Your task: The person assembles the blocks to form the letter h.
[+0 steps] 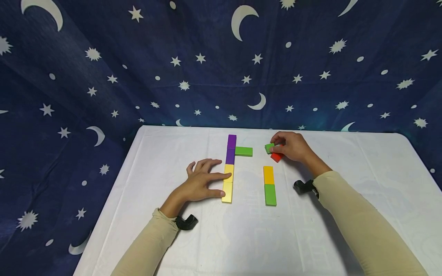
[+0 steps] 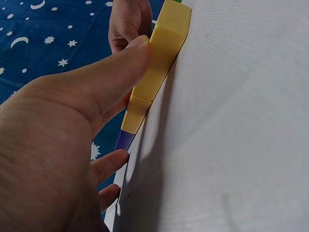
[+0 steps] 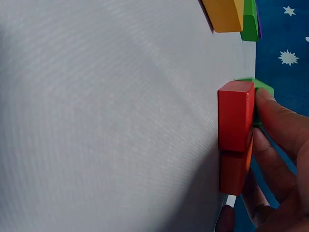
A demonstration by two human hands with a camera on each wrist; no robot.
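A column of blocks lies on the white table, two purple blocks (image 1: pixel 230 156) above two pale yellow blocks (image 1: pixel 227 192). My left hand (image 1: pixel 197 184) rests over the column's left side, its index finger and thumb stretched out and touching the yellow blocks (image 2: pixel 161 53). At the back right, my right hand (image 1: pixel 292 147) pinches a green block (image 1: pixel 268 148) between thumb and fingers. Close under that hand sits a red block (image 1: pixel 276 157). In the right wrist view the red block (image 3: pixel 235 116) stands beside an orange-red one (image 3: pixel 233 173), partly behind the fingers.
Another green block (image 1: pixel 243 151) sticks out rightward from the purple blocks. Right of the column, an orange block (image 1: pixel 268 175) and a green block (image 1: pixel 270 195) lie end to end. A dark blue cloth (image 1: pixel 207 92) with moons and stars hangs behind the table (image 1: pixel 241 245).
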